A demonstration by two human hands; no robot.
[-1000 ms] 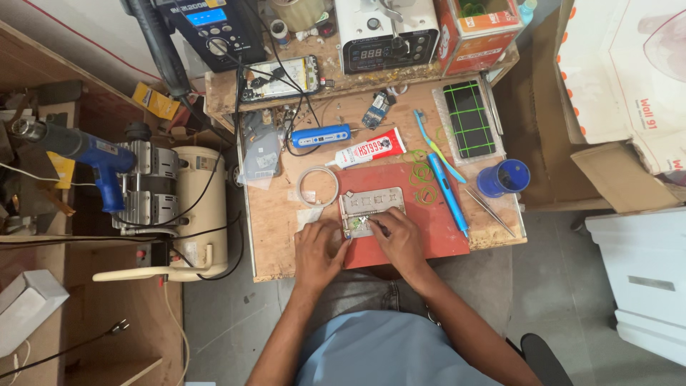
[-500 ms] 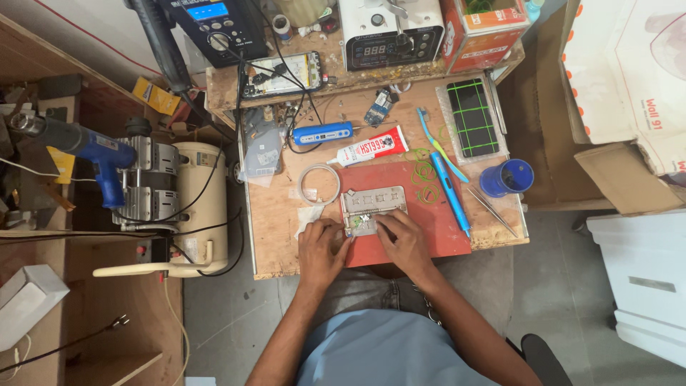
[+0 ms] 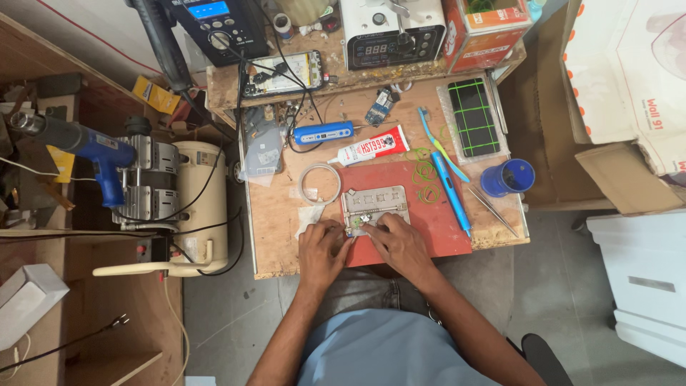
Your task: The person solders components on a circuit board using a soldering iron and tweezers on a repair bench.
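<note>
Both hands' fingers pinch a small part on the metal jig; white-red glue tube beyond.

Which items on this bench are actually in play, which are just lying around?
In play: left hand, right hand, metal fixture plate, red mat.
Lying about: glue tube, blue pen tool, tweezers, blue cup, tape ring.

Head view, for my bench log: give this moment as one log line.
left hand: at metal holder edge | right hand: fingertips on holder | holder: on red mat | blue pen: on mat, untouched
</note>
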